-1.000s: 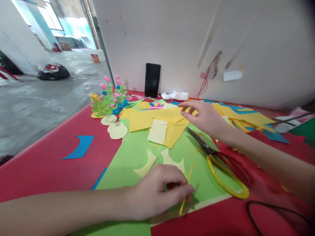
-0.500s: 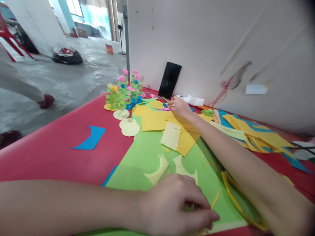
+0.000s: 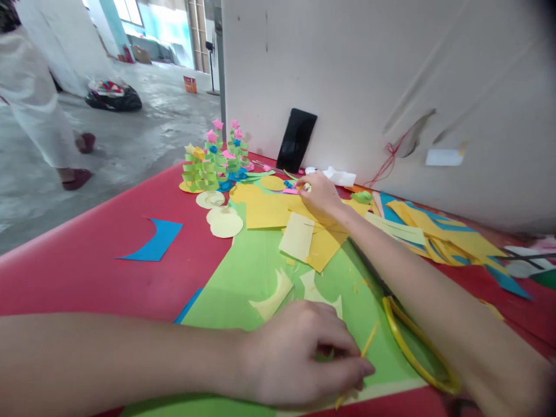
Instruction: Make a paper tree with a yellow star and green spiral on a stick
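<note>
No writing is legible. The left hand [image 3: 299, 353] pinches a thin yellow strip [image 3: 368, 346] over the green sheet [image 3: 243, 278]. The right hand [image 3: 319, 194] pinches a small yellow piece [image 3: 306, 187] near the paper trees [image 3: 212, 162] and black phone [image 3: 296, 140].

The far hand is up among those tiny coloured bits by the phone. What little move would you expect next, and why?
Probably closing the right hand on one small paper piece and lifting it back. Its fingertips already touch that piece in the coloured scraps, while the left hand pins a thin yellow strip on the green sheet.
</note>
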A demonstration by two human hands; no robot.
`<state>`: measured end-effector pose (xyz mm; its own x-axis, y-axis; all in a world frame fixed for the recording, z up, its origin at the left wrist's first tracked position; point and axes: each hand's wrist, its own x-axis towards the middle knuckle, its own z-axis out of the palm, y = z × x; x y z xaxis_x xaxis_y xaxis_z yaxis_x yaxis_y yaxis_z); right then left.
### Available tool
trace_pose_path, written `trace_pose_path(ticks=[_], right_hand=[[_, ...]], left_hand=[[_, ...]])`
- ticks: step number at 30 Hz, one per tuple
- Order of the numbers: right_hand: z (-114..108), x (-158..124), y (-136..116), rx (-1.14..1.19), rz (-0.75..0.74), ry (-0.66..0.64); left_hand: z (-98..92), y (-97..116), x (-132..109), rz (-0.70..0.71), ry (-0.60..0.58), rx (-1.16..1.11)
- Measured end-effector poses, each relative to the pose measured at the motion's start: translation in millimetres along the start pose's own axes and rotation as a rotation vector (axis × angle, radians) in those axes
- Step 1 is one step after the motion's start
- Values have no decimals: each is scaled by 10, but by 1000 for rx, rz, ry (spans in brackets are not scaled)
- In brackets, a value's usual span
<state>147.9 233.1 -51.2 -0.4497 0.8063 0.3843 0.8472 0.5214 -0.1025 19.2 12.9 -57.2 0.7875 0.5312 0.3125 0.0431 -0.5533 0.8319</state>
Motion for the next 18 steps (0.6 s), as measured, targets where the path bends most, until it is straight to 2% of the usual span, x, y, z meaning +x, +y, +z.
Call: trace_pose_path(ticks=[2, 4, 7, 10, 14, 18], right_hand=[[-179, -89, -13, 48, 17, 26], [-422, -291, -63, 101, 35, 56], [-804, -809, -217, 170, 64, 115], [-1063, -1437, -406, 212, 118, 133], [-1140, -2103, -590, 257, 182, 120], [-1070, -2420, -708, 294, 234, 114]], left_hand=[[4, 1, 0, 0, 13, -13], [5, 4, -1, -5, 27, -17], [-5, 18, -3, -20, 18, -18], [-29, 45, -4, -57, 4, -29], [-60, 67, 2, -125, -11, -37], [-83, 64, 6, -117, -37, -27]])
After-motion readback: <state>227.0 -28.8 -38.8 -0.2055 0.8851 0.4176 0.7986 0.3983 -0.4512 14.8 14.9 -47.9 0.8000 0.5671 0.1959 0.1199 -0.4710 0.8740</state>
